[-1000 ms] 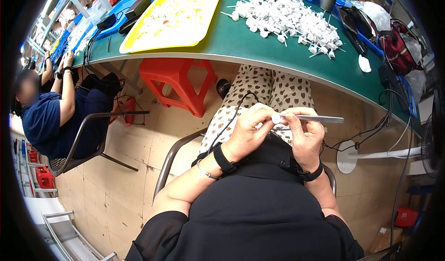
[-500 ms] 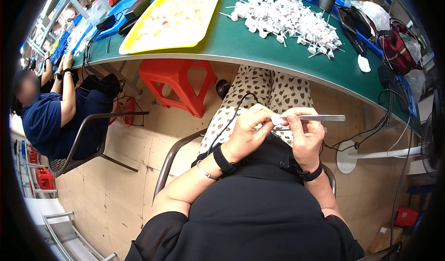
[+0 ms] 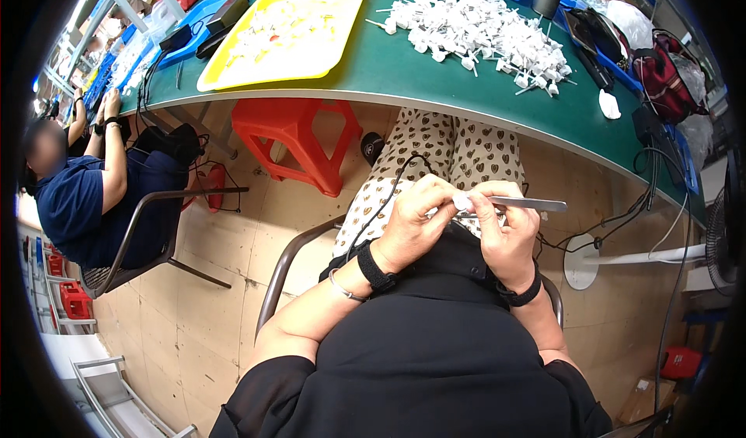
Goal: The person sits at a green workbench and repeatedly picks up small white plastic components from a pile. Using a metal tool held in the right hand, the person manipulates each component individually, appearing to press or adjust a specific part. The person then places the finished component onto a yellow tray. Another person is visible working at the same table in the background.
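Above my lap, my left hand is closed, pinching a small white plastic piece between thumb and fingertips. My right hand is closed around silver tweezers, whose flat end sticks out to the right. The right thumb and fingertips meet the white piece, right beside the left fingertips. The tips of the tweezers are mostly hidden by the fingers. On the green table ahead lies a heaped pile of white plastic pieces with thin stems.
A yellow tray with small parts stands left of the pile. Under the table edge is a red stool. A seated co-worker is at the left. Cables and a fan are at the right.
The right hand and the tweezers have shifted slightly left, and the tweezers' outer end has tilted down. More of the white piece now shows between the fingertips.
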The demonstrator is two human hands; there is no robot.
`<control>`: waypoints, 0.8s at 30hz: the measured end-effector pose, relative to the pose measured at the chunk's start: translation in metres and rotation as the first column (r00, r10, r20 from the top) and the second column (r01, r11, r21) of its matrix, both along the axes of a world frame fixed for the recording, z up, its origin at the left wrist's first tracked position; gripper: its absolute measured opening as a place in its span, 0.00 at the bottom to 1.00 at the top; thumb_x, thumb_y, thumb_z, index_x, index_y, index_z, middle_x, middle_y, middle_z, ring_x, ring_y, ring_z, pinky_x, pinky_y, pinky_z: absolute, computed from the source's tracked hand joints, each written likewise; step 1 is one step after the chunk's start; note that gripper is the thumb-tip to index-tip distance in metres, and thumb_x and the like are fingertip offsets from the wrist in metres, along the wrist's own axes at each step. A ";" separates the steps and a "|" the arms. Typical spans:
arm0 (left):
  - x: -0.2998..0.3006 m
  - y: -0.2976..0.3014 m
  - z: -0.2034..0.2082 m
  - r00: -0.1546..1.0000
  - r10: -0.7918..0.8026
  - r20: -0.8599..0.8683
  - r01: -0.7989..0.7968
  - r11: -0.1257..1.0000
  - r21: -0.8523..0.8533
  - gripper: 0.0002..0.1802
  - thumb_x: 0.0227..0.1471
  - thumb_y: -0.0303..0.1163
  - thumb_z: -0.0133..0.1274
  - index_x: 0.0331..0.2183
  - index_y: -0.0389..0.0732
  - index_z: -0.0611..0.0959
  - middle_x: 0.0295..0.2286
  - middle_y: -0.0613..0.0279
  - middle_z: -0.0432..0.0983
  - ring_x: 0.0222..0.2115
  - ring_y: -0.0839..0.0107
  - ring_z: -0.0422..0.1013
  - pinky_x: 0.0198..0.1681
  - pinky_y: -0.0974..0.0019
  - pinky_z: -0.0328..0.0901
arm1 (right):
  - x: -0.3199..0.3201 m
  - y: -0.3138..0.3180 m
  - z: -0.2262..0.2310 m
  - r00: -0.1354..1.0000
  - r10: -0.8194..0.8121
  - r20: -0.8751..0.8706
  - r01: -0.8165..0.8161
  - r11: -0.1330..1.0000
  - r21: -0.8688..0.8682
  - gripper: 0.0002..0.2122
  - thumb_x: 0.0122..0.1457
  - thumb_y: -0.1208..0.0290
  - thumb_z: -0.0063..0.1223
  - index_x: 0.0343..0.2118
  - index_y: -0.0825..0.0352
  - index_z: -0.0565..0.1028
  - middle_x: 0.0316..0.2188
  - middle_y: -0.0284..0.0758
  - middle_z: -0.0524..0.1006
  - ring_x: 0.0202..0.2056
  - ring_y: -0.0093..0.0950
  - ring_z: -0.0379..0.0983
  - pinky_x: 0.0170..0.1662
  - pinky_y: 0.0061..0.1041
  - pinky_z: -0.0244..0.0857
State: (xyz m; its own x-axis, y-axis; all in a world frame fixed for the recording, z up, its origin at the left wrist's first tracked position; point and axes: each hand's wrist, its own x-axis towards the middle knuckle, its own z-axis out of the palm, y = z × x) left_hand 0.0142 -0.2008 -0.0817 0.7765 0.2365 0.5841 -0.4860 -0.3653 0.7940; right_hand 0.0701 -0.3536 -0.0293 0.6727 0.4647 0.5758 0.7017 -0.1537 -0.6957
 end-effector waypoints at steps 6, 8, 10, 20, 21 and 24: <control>0.001 0.003 0.004 0.999 -0.025 0.022 0.026 0.999 -0.032 0.08 0.50 0.18 0.62 0.34 0.39 0.84 0.31 0.61 0.79 0.32 0.68 0.75 0.35 0.68 0.70 | -0.003 0.001 -0.003 0.982 0.069 -0.178 -0.042 0.987 0.153 0.03 0.60 0.80 0.59 0.36 0.70 0.78 0.31 0.35 0.81 0.29 0.23 0.78 0.33 0.22 0.72; 0.002 0.004 0.004 0.999 -0.025 0.027 0.026 0.999 -0.039 0.08 0.51 0.18 0.62 0.34 0.39 0.84 0.31 0.61 0.79 0.32 0.68 0.75 0.35 0.68 0.70 | -0.005 0.003 -0.004 0.970 0.088 -0.226 -0.023 0.961 0.276 0.04 0.60 0.80 0.60 0.37 0.71 0.79 0.32 0.36 0.81 0.29 0.23 0.78 0.34 0.21 0.72; 0.003 0.003 0.000 1.000 -0.020 0.014 0.021 0.999 -0.048 0.07 0.51 0.18 0.62 0.34 0.39 0.83 0.31 0.61 0.79 0.33 0.68 0.75 0.36 0.68 0.71 | -0.005 0.004 -0.002 0.979 0.093 -0.183 -0.040 0.961 0.274 0.04 0.60 0.80 0.60 0.38 0.71 0.79 0.33 0.36 0.81 0.30 0.23 0.78 0.34 0.21 0.72; 0.001 0.002 0.003 1.000 -0.028 0.007 0.028 0.999 -0.038 0.07 0.52 0.18 0.61 0.35 0.37 0.83 0.33 0.59 0.79 0.34 0.66 0.75 0.37 0.67 0.71 | 0.000 0.001 -0.003 0.987 0.098 -0.130 -0.072 0.980 0.188 0.04 0.60 0.80 0.61 0.37 0.71 0.79 0.32 0.37 0.81 0.30 0.24 0.78 0.35 0.22 0.72; 0.001 0.002 0.003 1.000 -0.028 0.009 0.028 0.999 -0.032 0.07 0.52 0.18 0.61 0.35 0.37 0.83 0.33 0.59 0.79 0.34 0.66 0.75 0.37 0.67 0.71 | 0.000 0.001 -0.002 0.989 0.094 -0.114 -0.074 0.983 0.169 0.04 0.60 0.80 0.61 0.37 0.71 0.79 0.32 0.37 0.81 0.30 0.24 0.78 0.34 0.22 0.72; 0.001 0.002 0.002 0.999 -0.033 -0.001 0.033 0.999 -0.037 0.07 0.52 0.18 0.62 0.35 0.37 0.83 0.33 0.59 0.79 0.34 0.66 0.75 0.37 0.67 0.71 | 0.001 0.001 -0.002 0.992 0.089 -0.093 -0.074 0.985 0.155 0.04 0.60 0.80 0.60 0.37 0.71 0.79 0.32 0.37 0.81 0.29 0.24 0.78 0.34 0.22 0.72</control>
State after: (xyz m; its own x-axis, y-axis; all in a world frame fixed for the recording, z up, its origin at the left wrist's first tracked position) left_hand 0.0152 -0.1989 -0.0802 0.7853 0.2326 0.5738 -0.4955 -0.3195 0.8077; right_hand 0.0712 -0.3525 -0.0311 0.6933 0.4333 0.5758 0.6341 0.0128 -0.7732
